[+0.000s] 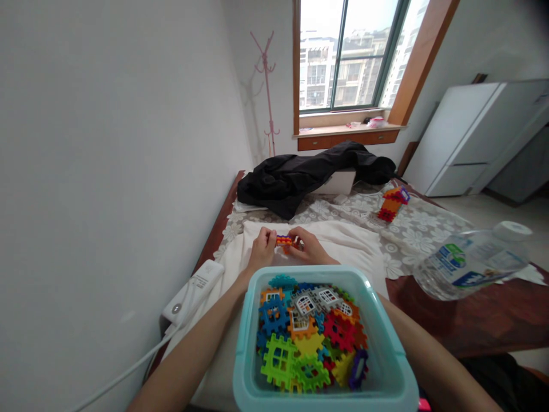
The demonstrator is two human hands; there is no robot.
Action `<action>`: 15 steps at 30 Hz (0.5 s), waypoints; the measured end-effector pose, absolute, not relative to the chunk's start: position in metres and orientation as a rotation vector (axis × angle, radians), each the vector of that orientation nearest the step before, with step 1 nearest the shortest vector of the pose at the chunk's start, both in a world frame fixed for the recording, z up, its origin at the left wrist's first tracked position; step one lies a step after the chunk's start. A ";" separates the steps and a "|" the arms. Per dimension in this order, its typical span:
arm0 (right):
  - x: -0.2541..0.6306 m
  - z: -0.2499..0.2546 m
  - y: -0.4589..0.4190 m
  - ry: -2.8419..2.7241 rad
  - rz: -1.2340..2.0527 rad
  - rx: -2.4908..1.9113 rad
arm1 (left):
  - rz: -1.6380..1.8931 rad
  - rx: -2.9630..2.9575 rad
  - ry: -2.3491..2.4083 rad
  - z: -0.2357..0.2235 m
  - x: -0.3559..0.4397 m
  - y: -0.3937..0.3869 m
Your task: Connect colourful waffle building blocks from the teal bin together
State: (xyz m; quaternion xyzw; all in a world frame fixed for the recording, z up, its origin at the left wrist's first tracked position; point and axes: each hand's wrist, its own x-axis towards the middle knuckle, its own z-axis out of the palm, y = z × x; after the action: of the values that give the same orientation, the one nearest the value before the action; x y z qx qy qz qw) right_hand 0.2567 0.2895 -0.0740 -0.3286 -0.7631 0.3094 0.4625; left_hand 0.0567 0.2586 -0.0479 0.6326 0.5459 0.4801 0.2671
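Beyond the bin, my left hand point(262, 249) and my right hand point(309, 246) grip a small cluster of orange, red and purple interlocking building blocks point(283, 241) between them, just above a white cloth point(351, 243). Fingers of both hands are closed on its sides, and part of it is hidden by the right fingers. Nearer to me, between my forearms, stands a light teal plastic bin point(253, 286). It holds many toothed plastic pieces in green, blue, yellow, red, grey and orange, some with window grids. Farther right, a small assembled block house point(392, 204) stands on the patterned tablecloth.
A large clear bottle point(472, 263) with a white cap stands at the right. Black fabric point(309, 171) lies over a white box at the back. At the left, a white power strip point(195, 293) with a cable runs along the wall.
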 end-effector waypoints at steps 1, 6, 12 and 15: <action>0.257 -0.073 0.289 -1.892 0.741 -0.804 | 1.293 1.701 1.471 -0.048 0.057 0.259; 0.259 -0.071 0.286 -1.952 0.650 -0.837 | 1.279 1.649 1.455 -0.053 0.060 0.260; 0.258 -0.070 0.285 -2.026 0.608 -0.819 | 1.277 1.592 1.446 -0.057 0.063 0.261; 0.258 -0.066 0.284 -1.970 0.697 -0.825 | 1.279 1.577 1.439 -0.057 0.064 0.262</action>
State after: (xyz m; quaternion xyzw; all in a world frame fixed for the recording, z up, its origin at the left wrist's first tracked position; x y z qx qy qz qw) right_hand 0.2583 0.2838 -0.0660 -0.3310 -0.7905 0.2796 0.4328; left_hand 0.0639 0.2615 -0.0575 0.6002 0.5476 0.4869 0.3206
